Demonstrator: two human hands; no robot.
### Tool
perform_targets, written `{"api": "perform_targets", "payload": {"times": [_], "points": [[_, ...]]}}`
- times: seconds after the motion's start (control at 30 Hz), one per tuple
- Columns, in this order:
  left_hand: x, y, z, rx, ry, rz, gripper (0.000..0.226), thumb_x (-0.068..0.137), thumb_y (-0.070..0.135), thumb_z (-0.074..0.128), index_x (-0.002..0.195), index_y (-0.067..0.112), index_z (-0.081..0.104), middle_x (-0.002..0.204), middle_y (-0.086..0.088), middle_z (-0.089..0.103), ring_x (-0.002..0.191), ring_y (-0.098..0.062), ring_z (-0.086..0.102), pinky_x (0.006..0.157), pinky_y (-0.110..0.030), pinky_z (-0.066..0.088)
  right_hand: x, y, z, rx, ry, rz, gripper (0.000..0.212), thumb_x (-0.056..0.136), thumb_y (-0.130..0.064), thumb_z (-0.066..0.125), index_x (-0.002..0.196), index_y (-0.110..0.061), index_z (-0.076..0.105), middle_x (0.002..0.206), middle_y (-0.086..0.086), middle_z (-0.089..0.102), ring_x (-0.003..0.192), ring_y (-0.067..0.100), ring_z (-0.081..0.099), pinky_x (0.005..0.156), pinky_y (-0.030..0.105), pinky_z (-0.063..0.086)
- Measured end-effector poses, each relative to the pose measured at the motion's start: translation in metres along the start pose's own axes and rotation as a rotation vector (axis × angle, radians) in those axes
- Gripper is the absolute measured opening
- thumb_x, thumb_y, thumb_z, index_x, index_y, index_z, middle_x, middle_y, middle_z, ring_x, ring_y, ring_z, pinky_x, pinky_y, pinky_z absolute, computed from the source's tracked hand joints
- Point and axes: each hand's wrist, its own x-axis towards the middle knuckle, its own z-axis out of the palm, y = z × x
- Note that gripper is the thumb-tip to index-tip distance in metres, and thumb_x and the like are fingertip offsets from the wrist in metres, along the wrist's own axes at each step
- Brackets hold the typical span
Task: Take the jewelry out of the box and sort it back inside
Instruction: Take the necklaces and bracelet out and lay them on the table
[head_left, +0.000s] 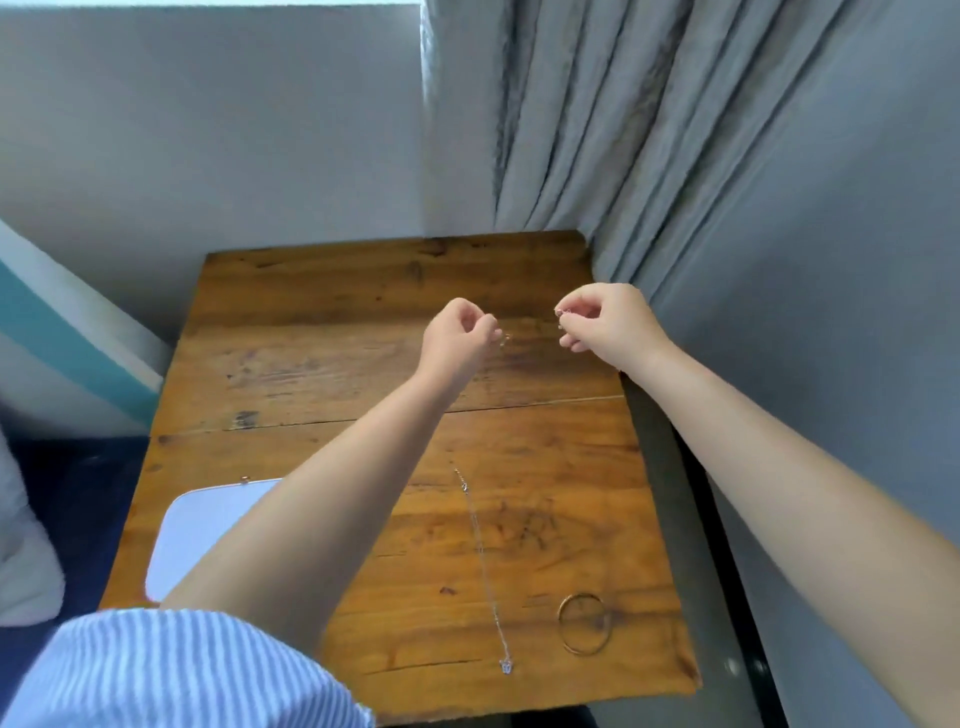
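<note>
1. Setting: a worn wooden table stands against a white wall, with grey curtains at the far right.
2. Box: the white jewelry box sits at the near left, partly hidden by the left forearm; whether it is open cannot be told.
3. Hands: the left hand and right hand are raised over the far side, each with fingers pinched on a small, unidentifiable metal piece; any chain between them is not visible.
4. Laid out: a pendant necklace and a gold bangle lie near right.
5. Risks: a loose pinch could drop the piece; the bangle could roll off the nearby edge; a forearm could drag the necklace.
</note>
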Motion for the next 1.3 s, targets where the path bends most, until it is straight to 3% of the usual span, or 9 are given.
{"api": "perform_targets", "payload": {"times": [0.13,0.27,0.43,0.53,0.7,0.8,0.9,1.2,1.3], "points": [[0.003,-0.027,0.047,0.373,-0.029,0.113,0.011,0.091,0.015,0.052,0.089,0.007,0.059,0.092,-0.01,0.064,0.089,-0.027,0.057,0.073,-0.03,0.046,-0.001,0.065,0.01,-0.11,-0.037,-0.008,0.021,0.085,-0.001,0.054,0.101,0.003,0.068,0.096,0.021,0.071,0.092,0.032,0.065,0.089,0.038,0.05],[-0.032,-0.092,0.071,0.831,-0.297,0.161,0.017,0.091,0.012,0.051,0.1,0.005,0.063,0.111,-0.015,0.059,0.096,-0.033,0.06,0.073,-0.036,0.05,-0.042,0.133,0.047,-0.346,-0.245,0.031,0.023,0.087,-0.003,0.05,0.108,0.0,0.059,0.102,0.021,0.066,0.094,0.035,0.059,0.079,0.04,0.049],[-0.086,-0.14,0.085,1.286,-0.603,0.276,0.02,0.088,0.007,0.051,0.108,0.008,0.053,0.113,-0.011,0.053,0.103,-0.028,0.051,0.058,-0.032,0.04,-0.106,0.176,0.074,-0.484,-0.34,-0.057,0.008,0.083,0.005,0.054,0.084,0.005,0.062,0.086,0.022,0.063,0.076,0.037,0.061,0.057,0.039,0.049],[-0.104,-0.152,0.085,1.304,-0.61,0.313,0.032,0.084,0.004,0.052,0.116,0.007,0.051,0.122,-0.01,0.051,0.11,-0.024,0.048,0.064,-0.032,0.048,-0.127,0.184,0.082,-0.441,-0.228,-0.187,0.016,0.056,0.018,0.075,0.062,0.005,0.066,0.058,0.019,0.064,0.048,0.032,0.062,0.035,0.028,0.048],[-0.127,-0.149,0.083,1.213,-0.512,0.474,0.034,0.036,0.001,0.087,0.064,0.004,0.068,0.067,-0.01,0.069,0.055,-0.02,0.064,0.031,-0.015,0.04,-0.146,0.191,0.089,-0.39,-0.177,-0.212,0.022,0.05,0.018,0.079,0.063,0.004,0.07,0.056,0.016,0.065,0.046,0.027,0.062,0.035,0.022,0.051],[-0.136,-0.172,0.093,1.192,-0.522,0.338,0.029,0.087,0.006,0.054,0.115,0.002,0.056,0.123,-0.016,0.058,0.107,-0.025,0.054,0.073,-0.034,0.049,-0.157,0.199,0.09,-0.42,-0.166,-0.243,0.025,0.05,0.015,0.082,0.07,0.003,0.072,0.061,0.014,0.068,0.052,0.028,0.065,0.044,0.027,0.055],[-0.147,-0.185,0.096,1.194,-0.47,0.323,0.038,0.096,0.01,0.037,0.133,0.007,0.041,0.141,-0.01,0.044,0.124,-0.025,0.04,0.092,-0.034,0.042,-0.168,0.205,0.088,-0.465,-0.165,-0.29,0.031,0.05,0.01,0.084,0.077,0.002,0.073,0.07,0.013,0.072,0.061,0.028,0.068,0.054,0.03,0.058],[-0.181,-0.176,0.076,1.042,-0.403,0.202,0.038,0.088,0.006,0.048,0.126,0.005,0.045,0.147,-0.013,0.036,0.134,-0.027,0.031,0.097,-0.039,0.042,-0.186,0.195,0.083,-0.358,-0.148,-0.183,0.026,0.06,0.019,0.074,0.084,0.009,0.07,0.079,0.022,0.072,0.074,0.039,0.069,0.066,0.042,0.059],[-0.194,-0.175,0.043,1.032,-0.353,0.286,0.041,0.074,-0.003,0.065,0.115,-0.001,0.057,0.131,-0.023,0.053,0.121,-0.035,0.05,0.089,-0.041,0.051,-0.19,0.169,0.092,-0.293,-0.13,-0.193,0.024,0.062,0.021,0.07,0.083,0.01,0.07,0.079,0.024,0.072,0.077,0.04,0.068,0.069,0.044,0.057]]}}
